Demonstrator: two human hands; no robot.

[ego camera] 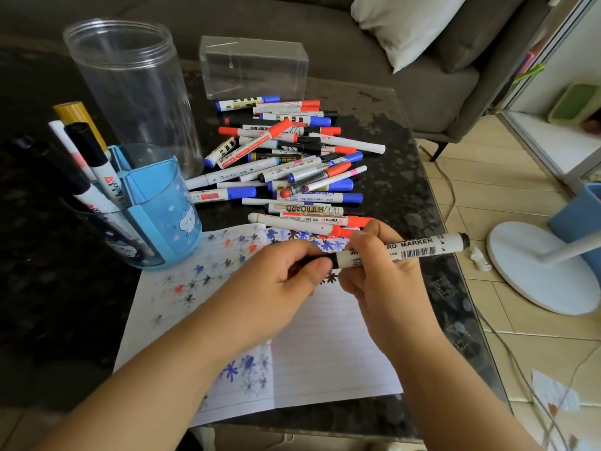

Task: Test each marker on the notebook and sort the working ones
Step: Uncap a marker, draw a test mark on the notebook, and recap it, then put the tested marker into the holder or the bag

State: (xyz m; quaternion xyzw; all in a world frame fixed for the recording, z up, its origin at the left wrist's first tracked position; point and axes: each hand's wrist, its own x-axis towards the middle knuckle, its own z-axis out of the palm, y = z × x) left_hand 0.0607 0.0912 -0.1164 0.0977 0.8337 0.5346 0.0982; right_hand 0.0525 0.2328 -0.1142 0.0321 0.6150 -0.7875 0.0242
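A white whiteboard marker [419, 250] with black ends lies level between both hands above the notebook [328, 340]. My right hand [385, 278] grips its white barrel. My left hand [286, 275] pinches its black cap end, which is mostly hidden by the fingers. The lined page carries several blue, red and black star scribbles. A pile of markers [286, 161] with red, blue and black caps lies beyond the notebook. A blue pen holder [162, 219] at the left holds several upright markers.
A tall clear jar [130, 92] stands behind the pen holder, and a clear rectangular box [253, 66] stands behind the pile. The dark table's right edge [455, 255] drops to a tiled floor with a white fan base [540, 271]. A grey sofa is behind.
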